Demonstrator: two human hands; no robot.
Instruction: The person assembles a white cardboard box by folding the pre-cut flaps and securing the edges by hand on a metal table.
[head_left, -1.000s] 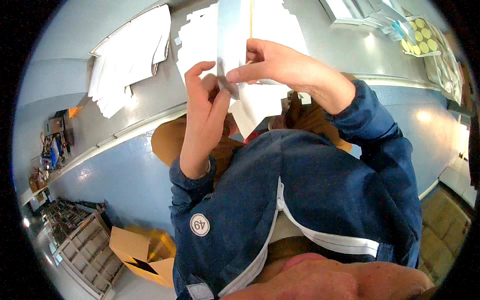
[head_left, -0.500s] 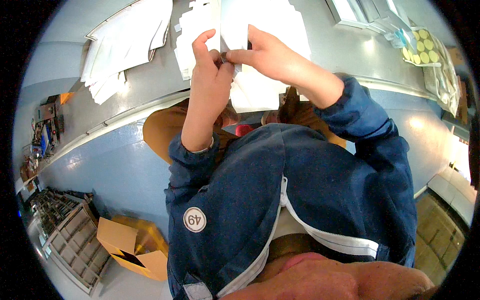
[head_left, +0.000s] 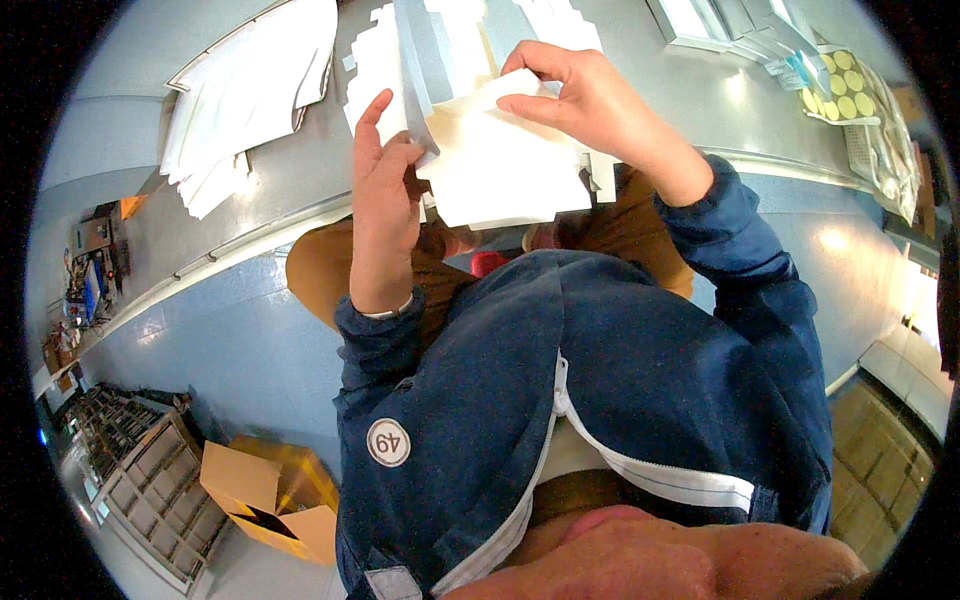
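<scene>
My left hand (head_left: 385, 205) pinches the edge of a pale die-cut paper sheet (head_left: 408, 110), its index finger pointing up and away. Across from it, my right hand (head_left: 595, 105) grips the top edge of a white paper piece (head_left: 505, 165) between thumb and fingers. This white piece is tilted up toward me and hangs over the near table edge. Whether the two pieces are joined I cannot tell. More white cut sheets with stepped edges (head_left: 368, 65) lie beneath and behind my hands, partly washed out by glare.
On the metal table (head_left: 275, 150), a pile of large white sheets (head_left: 250, 85) lies to the left. White frames (head_left: 690, 25) and a sheet with yellow discs (head_left: 845, 85) sit at right. An open cardboard box (head_left: 300, 525) and a rack (head_left: 160, 500) stand lower left.
My hands were close together at the middle of the paper; they have moved apart. The right hand has taken hold of the white piece and lifted its edge; the left has shifted left.
</scene>
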